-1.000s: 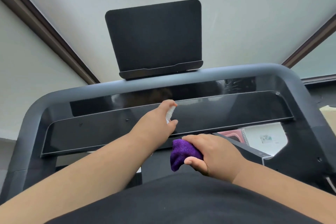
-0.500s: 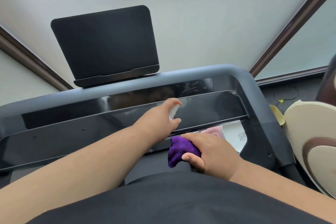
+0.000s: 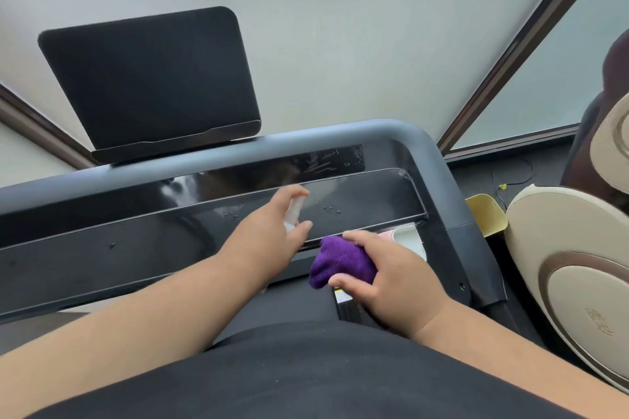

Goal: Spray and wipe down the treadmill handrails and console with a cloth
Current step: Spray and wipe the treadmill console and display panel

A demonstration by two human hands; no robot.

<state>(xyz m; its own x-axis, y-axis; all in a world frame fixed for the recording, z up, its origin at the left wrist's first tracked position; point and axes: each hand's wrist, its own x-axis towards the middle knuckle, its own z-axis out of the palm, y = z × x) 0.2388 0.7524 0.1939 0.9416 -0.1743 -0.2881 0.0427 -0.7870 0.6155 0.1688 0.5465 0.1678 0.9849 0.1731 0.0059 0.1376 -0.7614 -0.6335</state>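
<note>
Over the glossy black treadmill console (image 3: pixel 211 241) our left hand (image 3: pixel 269 241) grips a small clear spray bottle (image 3: pixel 293 213) — view now swung rightward; right hand (image 3: pixel 391 282) clutches the bunched purple cloth (image 3: pixel 340 262) — wiping comes next.

Head view, close above console (image 3: pixel 211 214)

The tablet stand (image 3: pixel 149 82) is set on the far left of the console (image 3: pixel 211 214). The spray bottle (image 3: pixel 293 211) is held over the console, left of the cloth (image 3: pixel 340 262); a chair (image 3: pixel 571 269) is placed far right.
</note>
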